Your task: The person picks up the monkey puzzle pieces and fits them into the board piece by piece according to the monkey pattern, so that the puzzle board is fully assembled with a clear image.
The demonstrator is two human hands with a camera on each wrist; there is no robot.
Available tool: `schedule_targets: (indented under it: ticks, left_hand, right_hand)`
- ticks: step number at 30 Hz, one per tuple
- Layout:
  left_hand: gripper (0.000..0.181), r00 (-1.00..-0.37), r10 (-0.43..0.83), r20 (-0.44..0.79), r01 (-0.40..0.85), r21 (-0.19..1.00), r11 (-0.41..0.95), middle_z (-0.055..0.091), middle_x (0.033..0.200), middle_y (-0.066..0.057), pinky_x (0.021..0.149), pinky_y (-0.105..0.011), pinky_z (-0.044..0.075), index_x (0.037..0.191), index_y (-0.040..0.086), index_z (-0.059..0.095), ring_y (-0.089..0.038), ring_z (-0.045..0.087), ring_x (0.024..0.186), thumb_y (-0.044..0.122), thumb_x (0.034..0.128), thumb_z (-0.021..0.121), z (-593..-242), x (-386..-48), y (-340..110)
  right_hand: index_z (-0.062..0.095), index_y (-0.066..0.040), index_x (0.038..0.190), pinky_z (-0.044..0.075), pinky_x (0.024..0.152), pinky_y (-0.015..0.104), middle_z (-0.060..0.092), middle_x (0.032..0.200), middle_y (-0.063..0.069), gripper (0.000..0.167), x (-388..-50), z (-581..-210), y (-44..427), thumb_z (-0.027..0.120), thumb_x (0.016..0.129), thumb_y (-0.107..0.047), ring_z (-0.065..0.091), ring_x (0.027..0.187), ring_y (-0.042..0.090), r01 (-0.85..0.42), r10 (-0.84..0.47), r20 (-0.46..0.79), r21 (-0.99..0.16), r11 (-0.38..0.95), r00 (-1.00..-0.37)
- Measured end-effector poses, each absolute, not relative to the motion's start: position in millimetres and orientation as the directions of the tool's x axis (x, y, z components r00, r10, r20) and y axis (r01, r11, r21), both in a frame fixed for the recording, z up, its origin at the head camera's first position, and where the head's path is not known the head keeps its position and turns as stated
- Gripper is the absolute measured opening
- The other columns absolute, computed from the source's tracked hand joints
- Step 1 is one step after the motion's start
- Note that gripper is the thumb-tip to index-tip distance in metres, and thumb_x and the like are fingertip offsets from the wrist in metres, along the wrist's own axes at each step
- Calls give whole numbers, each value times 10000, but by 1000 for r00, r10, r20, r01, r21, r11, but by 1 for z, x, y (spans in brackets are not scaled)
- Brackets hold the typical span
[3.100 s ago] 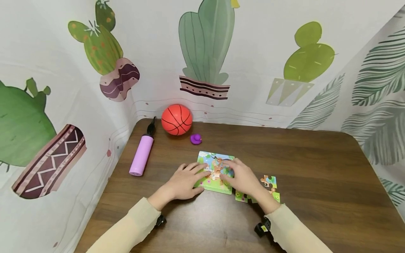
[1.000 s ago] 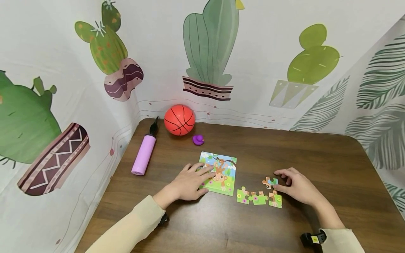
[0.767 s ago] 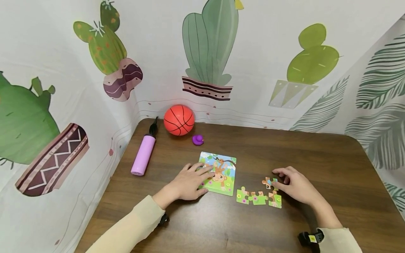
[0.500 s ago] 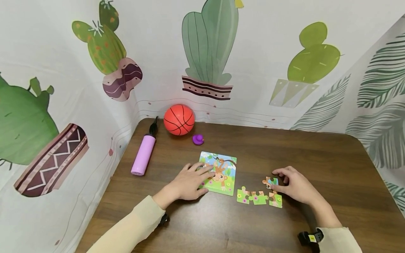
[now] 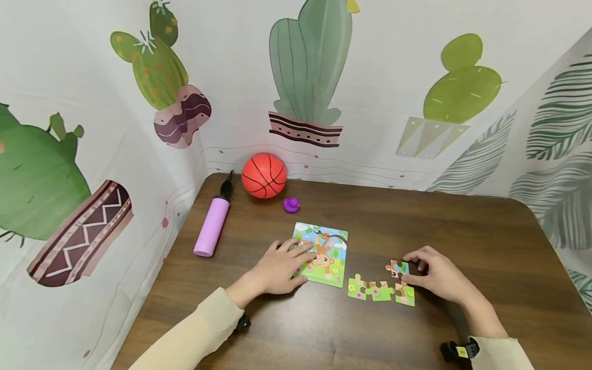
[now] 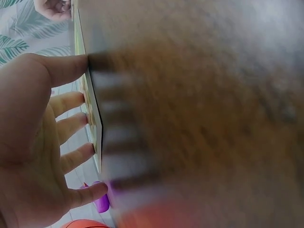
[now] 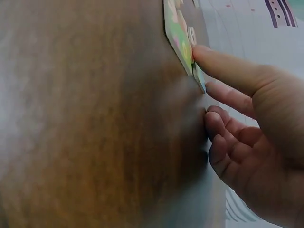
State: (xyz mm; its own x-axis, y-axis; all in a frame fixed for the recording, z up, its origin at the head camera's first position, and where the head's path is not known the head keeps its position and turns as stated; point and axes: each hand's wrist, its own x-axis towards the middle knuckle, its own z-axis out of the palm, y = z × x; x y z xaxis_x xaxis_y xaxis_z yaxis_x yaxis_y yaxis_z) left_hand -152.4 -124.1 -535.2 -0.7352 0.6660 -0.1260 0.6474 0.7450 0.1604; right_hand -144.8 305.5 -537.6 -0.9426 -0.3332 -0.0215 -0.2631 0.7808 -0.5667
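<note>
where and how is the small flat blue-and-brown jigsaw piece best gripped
Probably pinch the near and far edges of the blue-and-brown jigsaw piece at its right end, coming from the right, the side the right hand is on: the piece is thin and flat, its tab juts left, and the green corner jigsaw piece crowds its near side.

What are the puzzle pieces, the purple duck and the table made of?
The puzzle pieces look like thick cardboard or thin wood: flat, with printed pictures and pale cut edges. The purple duck could be rubber or plastic: smooth and rounded. The table looks like wood, maybe just wood-patterned: brown grain, soft shine.
</note>
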Motion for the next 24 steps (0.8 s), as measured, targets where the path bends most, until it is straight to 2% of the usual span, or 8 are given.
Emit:
schedule_targets:
  ticks: [5, 13, 19, 24]
  left_hand:
    - [637, -754, 646, -116, 632, 139, 763, 273, 1697, 61, 1128, -643, 291, 1603, 310, 423, -285, 238, 1537, 538, 1027, 572, -538, -155, -121]
    - [645, -764, 634, -122, 622, 124, 773, 246, 1703, 79, 1123, -630, 304, 1611, 327, 405, -276, 239, 1536, 574, 1030, 537, -542, -157, -119]
    - [641, -759, 643, -104, 630, 131, 765, 271, 1697, 62, 1114, -637, 313, 1606, 313, 418, -282, 255, 1527, 565, 1031, 543, -543, -156, -119]
    - [640, -759, 642, -104, 630, 130, 766, 270, 1698, 61, 1110, -641, 316, 1605, 311, 421, -282, 254, 1528, 568, 1031, 542, -541, -157, -120]
  right_hand:
    - [729, -163, 1124, 467, 734, 315, 576, 1035, -20, 374, -144, -537, 307, 879, 847, -365, 510, 891, 157, -263, -344, -41, -562, 784, -938]
    - [654, -86, 1069, 467, 710, 303, 544, 958, -1, 350, -147, -533, 302, 880, 850, -239, 505, 852, 162, -283, -392, -90, -549, 786, -915]
    - [610, -131, 1046, 445, 661, 269, 554, 852, -29, 344, -146, -533, 303, 881, 848, -205, 526, 772, 126, -231, -368, -113, -601, 765, -923]
    - [677, -171, 968, 453, 635, 261, 595, 804, -69, 204, -146, -534, 307, 853, 884, -231, 540, 717, 94, -219, -330, -69, -619, 754, -941]
